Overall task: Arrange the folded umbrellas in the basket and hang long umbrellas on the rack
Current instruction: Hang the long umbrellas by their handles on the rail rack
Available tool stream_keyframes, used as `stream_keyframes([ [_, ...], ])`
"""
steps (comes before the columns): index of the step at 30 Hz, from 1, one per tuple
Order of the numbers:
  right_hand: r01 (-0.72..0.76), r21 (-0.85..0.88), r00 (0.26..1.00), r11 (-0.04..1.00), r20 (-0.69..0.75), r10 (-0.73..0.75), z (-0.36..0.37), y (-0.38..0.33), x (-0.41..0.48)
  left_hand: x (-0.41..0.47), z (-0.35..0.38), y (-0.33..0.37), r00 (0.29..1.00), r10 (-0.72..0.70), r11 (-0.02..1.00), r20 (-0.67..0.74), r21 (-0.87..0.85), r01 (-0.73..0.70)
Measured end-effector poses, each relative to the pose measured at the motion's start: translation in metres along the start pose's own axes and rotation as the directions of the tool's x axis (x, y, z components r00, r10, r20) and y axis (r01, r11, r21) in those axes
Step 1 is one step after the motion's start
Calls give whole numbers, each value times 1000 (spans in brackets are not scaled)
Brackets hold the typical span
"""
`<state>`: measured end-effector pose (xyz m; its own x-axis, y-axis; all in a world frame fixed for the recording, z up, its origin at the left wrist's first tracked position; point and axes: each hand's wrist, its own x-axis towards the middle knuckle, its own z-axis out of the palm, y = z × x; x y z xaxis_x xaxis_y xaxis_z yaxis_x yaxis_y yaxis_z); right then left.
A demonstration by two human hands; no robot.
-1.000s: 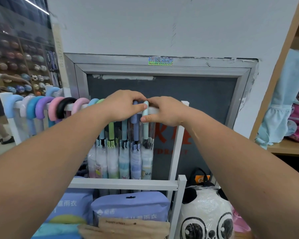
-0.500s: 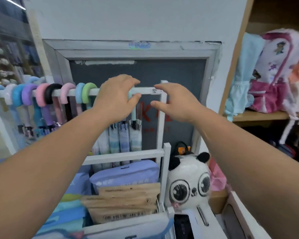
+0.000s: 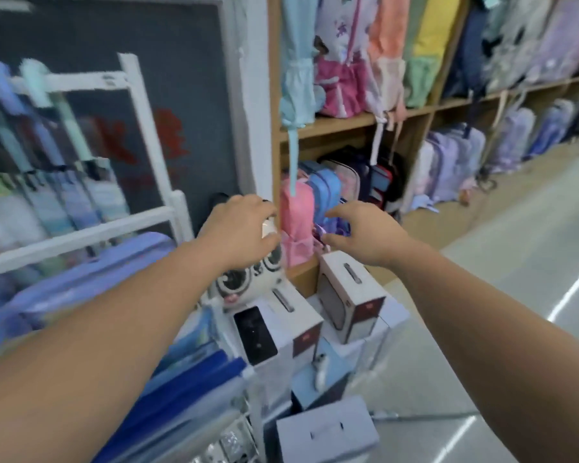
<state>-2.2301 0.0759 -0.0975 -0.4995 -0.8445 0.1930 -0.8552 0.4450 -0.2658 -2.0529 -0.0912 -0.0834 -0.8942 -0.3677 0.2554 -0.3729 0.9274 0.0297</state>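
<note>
Left hand [image 3: 238,228] and right hand [image 3: 365,232], mid-frame, are loosely curled and empty. Long umbrellas [image 3: 81,195] hang on the rack [image 3: 137,95], upper left. Probable step: fetching; next, locate and grasp another umbrella.

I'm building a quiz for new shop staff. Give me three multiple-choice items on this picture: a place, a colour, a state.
1. Where do the long umbrellas hang? A on the white rack; B in a drawer; C on a ceiling hook.
2. What colours is the panda-face item? A red and yellow; B black and white; C all green.
3. What does the right hand hold? A an umbrella; B a bag; C nothing.
Key: 1A, they hang from its top bar; 2B, dark eye rings on white; 3C, its fingers curl loosely around air.
</note>
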Motion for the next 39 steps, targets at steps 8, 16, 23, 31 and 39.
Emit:
stream_keyframes([
  [8,-252,-102,943,962,198,268,35,204,-97,46,127,169,974,70,997,217,-56,-60],
  [16,-388,-218,784,896,433,445,106,374,-179,59,280,300,845,-13,980,535,-162,118],
  [23,-403,-262,667,877,571,478,171,465,-177,81,390,342,708,-55,963,704,-149,224],
  [31,-449,-309,551,839,643,532,239,585,-145,158,523,389,573,-31,948,819,-157,276],
  [39,-388,-242,535,890,727,431,369,720,-140,205,688,460,496,-93,917,864,-120,381],
])
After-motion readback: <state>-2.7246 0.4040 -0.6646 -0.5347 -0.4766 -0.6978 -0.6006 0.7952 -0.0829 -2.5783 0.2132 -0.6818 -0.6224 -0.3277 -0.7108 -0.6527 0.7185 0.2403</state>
